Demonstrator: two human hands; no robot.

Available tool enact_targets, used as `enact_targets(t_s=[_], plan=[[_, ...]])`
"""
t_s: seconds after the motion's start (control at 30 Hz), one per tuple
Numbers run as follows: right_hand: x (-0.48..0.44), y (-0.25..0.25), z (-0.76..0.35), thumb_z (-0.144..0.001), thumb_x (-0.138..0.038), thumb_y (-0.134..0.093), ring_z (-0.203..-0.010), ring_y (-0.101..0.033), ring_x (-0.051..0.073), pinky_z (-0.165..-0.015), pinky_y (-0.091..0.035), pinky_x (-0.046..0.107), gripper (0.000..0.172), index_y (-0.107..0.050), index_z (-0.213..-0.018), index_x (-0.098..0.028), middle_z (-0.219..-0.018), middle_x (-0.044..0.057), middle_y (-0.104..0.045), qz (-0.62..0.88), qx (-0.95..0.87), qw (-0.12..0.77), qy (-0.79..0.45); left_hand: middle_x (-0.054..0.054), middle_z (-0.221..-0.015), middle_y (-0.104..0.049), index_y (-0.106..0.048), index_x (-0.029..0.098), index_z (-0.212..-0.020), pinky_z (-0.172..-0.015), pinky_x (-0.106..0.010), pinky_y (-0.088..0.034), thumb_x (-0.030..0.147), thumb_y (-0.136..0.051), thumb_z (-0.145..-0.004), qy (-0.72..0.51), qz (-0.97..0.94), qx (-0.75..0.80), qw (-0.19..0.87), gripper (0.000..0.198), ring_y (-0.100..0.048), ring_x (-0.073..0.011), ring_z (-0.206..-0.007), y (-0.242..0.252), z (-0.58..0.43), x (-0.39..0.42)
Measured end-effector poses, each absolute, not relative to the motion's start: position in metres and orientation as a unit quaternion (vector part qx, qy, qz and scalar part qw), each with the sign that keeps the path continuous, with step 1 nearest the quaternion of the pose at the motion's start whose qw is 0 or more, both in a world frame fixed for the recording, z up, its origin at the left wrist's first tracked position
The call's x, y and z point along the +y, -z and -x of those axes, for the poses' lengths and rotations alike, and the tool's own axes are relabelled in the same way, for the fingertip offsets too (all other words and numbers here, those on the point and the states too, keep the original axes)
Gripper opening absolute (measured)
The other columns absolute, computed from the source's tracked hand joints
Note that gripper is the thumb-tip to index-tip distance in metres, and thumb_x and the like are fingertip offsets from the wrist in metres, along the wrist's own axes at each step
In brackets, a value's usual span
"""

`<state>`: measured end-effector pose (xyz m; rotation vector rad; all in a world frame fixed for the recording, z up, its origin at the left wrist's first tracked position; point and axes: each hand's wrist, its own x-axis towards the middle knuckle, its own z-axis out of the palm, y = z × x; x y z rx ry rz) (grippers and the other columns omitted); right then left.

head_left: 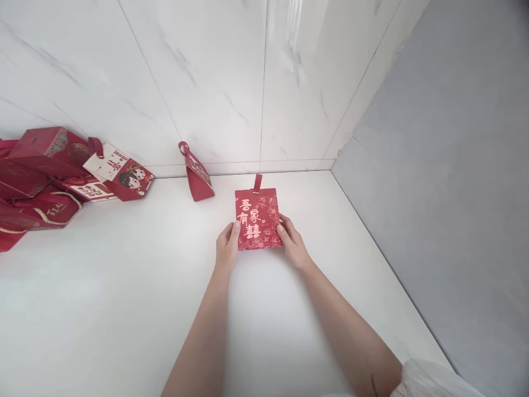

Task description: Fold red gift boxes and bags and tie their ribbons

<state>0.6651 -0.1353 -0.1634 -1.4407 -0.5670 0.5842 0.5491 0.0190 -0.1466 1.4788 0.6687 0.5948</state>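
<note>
A flat red gift box [268,220] with pink Chinese characters, flower prints and a red ribbon loop [258,182] at its top faces me, near the middle of the view. My left hand [227,242] grips its left edge, thumb on the front. On the opposite edge, my right hand [292,240] is closed the same way, thumb in front and fingers behind. The fingers behind the box are partly hidden. I cannot tell whether its lower edge touches the white tabletop [264,320].
A small triangular red gift box [200,184] with a ribbon loop stands by the marbled wall [215,82]. Several red gift boxes and bags [45,160] are heaped at the far left. A grey wall [450,165] bounds the right side.
</note>
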Motion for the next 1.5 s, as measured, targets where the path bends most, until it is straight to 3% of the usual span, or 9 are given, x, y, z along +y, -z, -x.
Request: enact_targets(t_s=[0.17, 0.37, 0.63, 0.83, 1.0, 1.23, 1.5], plan=[[-0.135, 0.161, -0.665, -0.094, -0.057, -0.053, -0.112, -0.065, 0.024, -0.098, -0.053, 0.041, 0.050, -0.051, -0.134, -0.027, -0.124, 0.008, -0.068, 0.620, -0.192, 0.723, -0.235, -0.003, -0.090, -0.063, -0.065, 0.020, -0.098, -0.081, -0.028, -0.048, 0.054, -0.065, -0.088, -0.213, -0.653, 0.182, 0.703, 0.036, -0.058, -0.0181, -0.084, 0.150, -0.547, 0.019], [-0.135, 0.161, -0.669, -0.091, -0.055, -0.058, -0.096, -0.068, 0.022, -0.085, -0.055, 0.039, 0.047, -0.053, -0.128, -0.027, -0.108, 0.006, -0.070, 0.608, -0.122, 0.762, -0.187, -0.007, -0.108, -0.066, -0.059, 0.021, -0.105, -0.087, -0.031, -0.049, 0.047, -0.068, -0.088, -0.169, -0.675, 0.137, 0.705, 0.032, -0.063, -0.0208, -0.097, 0.152, -0.545, 0.019], [-0.134, 0.158, -0.667, -0.091, -0.055, -0.059, -0.110, -0.067, 0.024, -0.094, -0.054, 0.041, 0.045, -0.054, -0.127, -0.028, -0.124, 0.007, -0.068, 0.590, -0.153, 0.768, -0.196, -0.002, -0.091, -0.065, -0.060, 0.019, -0.084, -0.081, -0.027, -0.046, 0.046, -0.072, -0.085, -0.167, -0.646, 0.176, 0.724, 0.029, -0.059, -0.0159, -0.084, 0.145, -0.545, 0.024], [-0.137, 0.153, -0.667, -0.093, -0.054, -0.056, -0.128, -0.059, 0.026, -0.106, -0.049, 0.043, 0.043, -0.055, -0.128, -0.028, -0.140, 0.007, -0.061, 0.599, -0.202, 0.747, -0.204, -0.003, -0.095, -0.067, -0.062, 0.019, -0.082, -0.084, -0.030, -0.047, 0.040, -0.078, -0.080, -0.138, -0.626, 0.181, 0.746, 0.026, -0.061, -0.0172, -0.087, 0.140, -0.538, 0.027], [-0.135, 0.156, -0.669, -0.092, -0.058, -0.056, -0.123, -0.062, 0.028, -0.102, -0.052, 0.044, 0.047, -0.058, -0.126, -0.026, -0.135, 0.008, -0.066, 0.627, -0.189, 0.725, -0.211, -0.003, -0.089, -0.068, -0.062, 0.018, -0.079, -0.083, -0.029, -0.047, 0.050, -0.074, -0.081, -0.166, -0.616, 0.230, 0.735, 0.034, -0.062, -0.0181, -0.086, 0.143, -0.543, 0.023], [-0.133, 0.160, -0.668, -0.091, -0.057, -0.059, -0.118, -0.064, 0.028, -0.101, -0.052, 0.043, 0.044, -0.061, -0.121, -0.025, -0.128, 0.008, -0.069, 0.625, -0.187, 0.723, -0.227, 0.000, -0.074, -0.059, -0.057, 0.019, -0.073, -0.076, -0.027, -0.047, 0.056, -0.064, -0.087, -0.212, -0.632, 0.268, 0.696, 0.040, -0.056, -0.0147, -0.073, 0.149, -0.550, 0.018], [-0.132, 0.159, -0.669, -0.092, -0.058, -0.056, -0.118, -0.063, 0.027, -0.101, -0.051, 0.042, 0.044, -0.061, -0.119, -0.024, -0.130, 0.008, -0.067, 0.639, -0.191, 0.713, -0.217, 0.001, -0.071, -0.055, -0.064, 0.020, -0.083, -0.072, -0.026, -0.046, 0.057, -0.063, -0.088, -0.233, -0.640, 0.282, 0.676, 0.038, -0.052, -0.0141, -0.068, 0.152, -0.553, 0.015]])
